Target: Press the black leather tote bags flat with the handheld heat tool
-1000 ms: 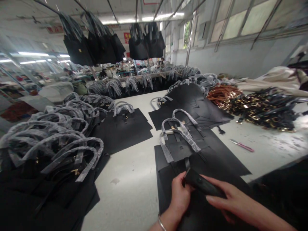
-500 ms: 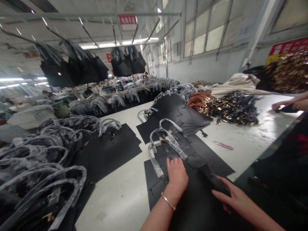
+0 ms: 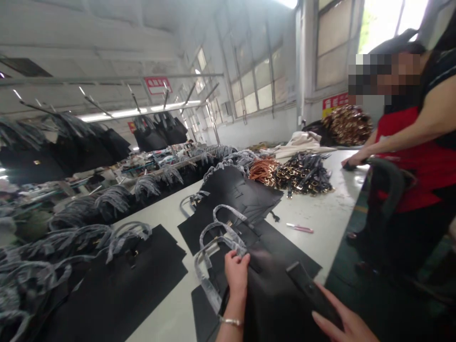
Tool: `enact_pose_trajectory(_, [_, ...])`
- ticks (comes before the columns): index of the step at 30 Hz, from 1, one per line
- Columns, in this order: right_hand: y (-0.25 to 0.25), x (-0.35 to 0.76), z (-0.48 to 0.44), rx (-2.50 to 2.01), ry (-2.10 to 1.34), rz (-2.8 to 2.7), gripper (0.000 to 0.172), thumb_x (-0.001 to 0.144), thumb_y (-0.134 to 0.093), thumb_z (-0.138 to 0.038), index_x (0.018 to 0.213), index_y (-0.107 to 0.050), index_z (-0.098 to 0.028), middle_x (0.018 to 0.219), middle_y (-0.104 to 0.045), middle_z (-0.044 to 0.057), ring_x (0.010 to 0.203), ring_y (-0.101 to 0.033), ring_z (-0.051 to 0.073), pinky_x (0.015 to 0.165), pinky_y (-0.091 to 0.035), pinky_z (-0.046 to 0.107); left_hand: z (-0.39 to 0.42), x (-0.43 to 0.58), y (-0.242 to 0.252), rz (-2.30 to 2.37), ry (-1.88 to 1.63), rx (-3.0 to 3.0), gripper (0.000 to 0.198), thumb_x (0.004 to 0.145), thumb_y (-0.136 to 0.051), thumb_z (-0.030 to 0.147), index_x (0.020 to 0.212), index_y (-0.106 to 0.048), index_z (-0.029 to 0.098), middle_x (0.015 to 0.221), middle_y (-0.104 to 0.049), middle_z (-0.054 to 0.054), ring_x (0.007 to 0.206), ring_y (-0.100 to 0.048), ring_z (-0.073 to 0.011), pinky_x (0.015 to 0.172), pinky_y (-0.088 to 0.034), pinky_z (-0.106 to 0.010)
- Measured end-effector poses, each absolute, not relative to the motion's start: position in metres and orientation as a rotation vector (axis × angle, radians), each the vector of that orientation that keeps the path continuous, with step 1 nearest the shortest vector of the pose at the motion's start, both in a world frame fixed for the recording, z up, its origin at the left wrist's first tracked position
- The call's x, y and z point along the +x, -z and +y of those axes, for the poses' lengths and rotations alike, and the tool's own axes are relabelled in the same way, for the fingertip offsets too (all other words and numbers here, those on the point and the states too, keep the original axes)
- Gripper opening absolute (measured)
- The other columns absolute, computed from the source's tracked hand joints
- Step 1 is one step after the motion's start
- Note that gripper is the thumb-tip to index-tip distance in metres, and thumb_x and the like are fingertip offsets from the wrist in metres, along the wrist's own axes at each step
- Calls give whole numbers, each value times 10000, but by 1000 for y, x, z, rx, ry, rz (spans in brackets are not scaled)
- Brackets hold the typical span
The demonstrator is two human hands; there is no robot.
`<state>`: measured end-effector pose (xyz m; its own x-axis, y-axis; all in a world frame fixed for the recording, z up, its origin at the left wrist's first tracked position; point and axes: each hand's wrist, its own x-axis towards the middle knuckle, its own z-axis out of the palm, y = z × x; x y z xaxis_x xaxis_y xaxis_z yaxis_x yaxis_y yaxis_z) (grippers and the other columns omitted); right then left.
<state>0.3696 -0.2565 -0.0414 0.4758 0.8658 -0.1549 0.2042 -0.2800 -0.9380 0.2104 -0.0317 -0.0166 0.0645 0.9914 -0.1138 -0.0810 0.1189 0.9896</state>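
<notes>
My left hand (image 3: 237, 273), with a bangle on the wrist, has its fingers closed on the plastic-wrapped handle (image 3: 210, 289) of a black leather panel. My right hand (image 3: 338, 316) grips a flat black strap piece (image 3: 313, 294) between thumb and fingers, low at the right. Under both hands spreads the black panel (image 3: 274, 304), its lower part out of frame. Beyond it lie more black panels (image 3: 228, 194) with wrapped handles.
Piles of black straps (image 3: 306, 175) and brown straps (image 3: 263, 171) lie at the back of the white table (image 3: 331, 213). A red-handled tool (image 3: 299, 228) is nearer. At right stands a person in red (image 3: 409, 161). Handled panels (image 3: 142, 270) cover the left.
The view has swung right, bringing the co-worker into frame. My left hand has moved from the panel's surface to the wrapped handle. My right hand still holds the strap piece.
</notes>
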Motion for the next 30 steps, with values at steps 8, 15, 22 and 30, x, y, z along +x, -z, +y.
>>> enact_pose_trajectory(8, [3,446,-303,-1839,-593,-632,1098,644,-528,-750,1425,-300,-13,558,-665,58,542,-631,293,593,-503,389,-35,206,-145,359,-1343,779,229,820,-633,292,1006,-634,158,947,-693,-50,936,-643,-164,938,-459,-296])
enact_pose_trajectory(15, [-5,455,-319,-1970,-556,-566,1090,620,-536,-720,1429,-331,-19,516,-671,56,549,-647,319,595,-496,410,-55,170,-111,421,-1138,620,165,839,-521,280,840,-635,161,631,-610,-17,825,-659,-208,971,-467,-423])
enact_pose_trajectory(22, [3,445,-314,-1959,-694,-753,978,736,-549,-689,1478,-280,-112,513,-637,2,521,-615,245,510,-453,325,-45,109,-6,1239,-930,797,165,771,-603,100,921,-552,147,888,-665,-106,934,-647,-227,913,-471,-383])
enact_pose_trajectory(30, [-13,397,-251,-1856,-1114,-1118,740,839,-537,-557,1432,-319,-171,534,-572,-52,401,-566,136,365,-409,198,-110,132,8,1082,-837,2125,305,840,-525,256,1125,-604,185,1195,-610,-112,1120,-571,-252,990,-451,-430])
